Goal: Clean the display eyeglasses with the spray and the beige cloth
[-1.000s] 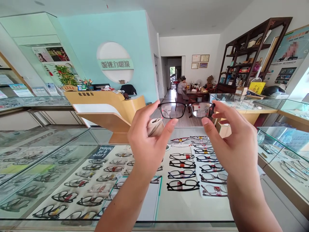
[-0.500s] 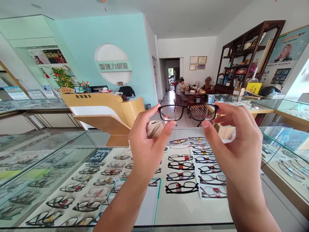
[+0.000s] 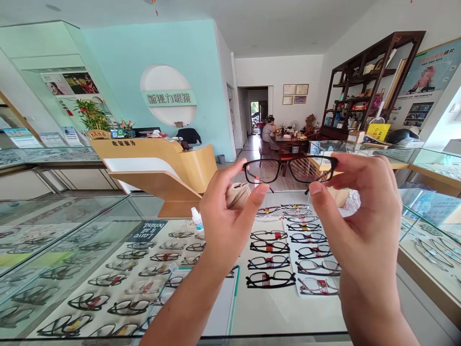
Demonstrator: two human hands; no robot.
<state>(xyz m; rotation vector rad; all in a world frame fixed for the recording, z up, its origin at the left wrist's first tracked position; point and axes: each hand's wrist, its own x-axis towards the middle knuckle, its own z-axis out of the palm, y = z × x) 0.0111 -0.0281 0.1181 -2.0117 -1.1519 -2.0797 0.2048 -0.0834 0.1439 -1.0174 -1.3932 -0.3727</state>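
Observation:
I hold a pair of black-framed glasses (image 3: 288, 170) up in front of me, above a glass display counter (image 3: 273, 312). My left hand (image 3: 226, 221) pinches the left end of the frame between thumb and forefinger and also keeps a folded beige cloth (image 3: 237, 194) tucked in its fingers. My right hand (image 3: 360, 211) pinches the right end of the frame. Under the counter glass lie rows of spectacle frames (image 3: 270, 262).
A small white dropper bottle (image 3: 197, 219) stands on the counter near my left hand. More glass cases run left (image 3: 54, 240) and right (image 3: 428, 226). A wooden reception desk (image 3: 158, 163) stands ahead; a person (image 3: 268, 132) sits at a far table, beside a dark shelf unit (image 3: 367, 81).
Both hands and the glasses have drifted a little to the right and slightly down. The white bottle has come into sight beside my left hand.

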